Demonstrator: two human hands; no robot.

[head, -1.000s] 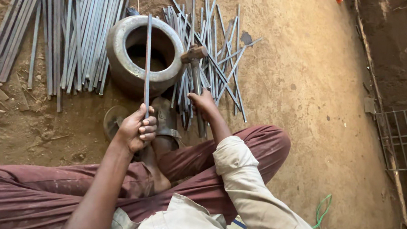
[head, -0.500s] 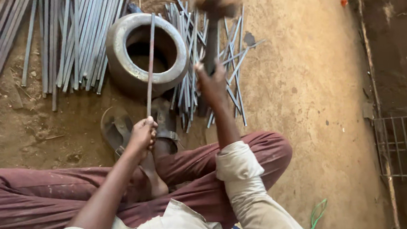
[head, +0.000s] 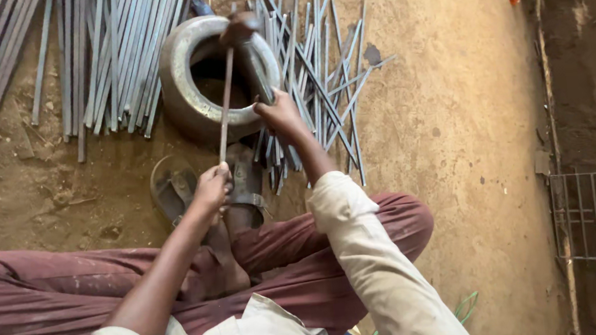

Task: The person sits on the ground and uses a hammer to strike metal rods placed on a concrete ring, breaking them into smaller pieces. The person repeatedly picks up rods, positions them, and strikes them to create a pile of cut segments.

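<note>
1. 1 person sits on the brown dirt floor (head: 450, 104) with legs in dark red trousers (head: 50, 297).
2. The left hand (head: 212, 188) is closed tight around the near end of 1 thin grey metal rod (head: 225, 98).
3. The rod's long side runs from the hand up and away, leaning a little to the right. Its far end lies across the big round grey metal ring (head: 180, 91).
4. The right hand (head: 280, 115) is closed around the handle of 1 hammer with a dark metal head (head: 241, 30). The handle points up and away from the hand. The head is over the far rim of the ring, at the far end of the rod. It is blurred, so I cannot tell if it touches the rod.
5. There is 1 ring. It lies flat on the floor with a dark hole in the middle.
6. There are 2 piles of thin grey metal rods. The left pile (head: 94, 56) lies mostly straight and side by side. The right pile (head: 319, 79) is crossed and messy. The rods are too many to count.
7. 2 brown sandals (head: 170, 189) sit just below the ring, near the left hand.
8. 1 metal wire grate (head: 583, 218) lies far to the right.
</note>
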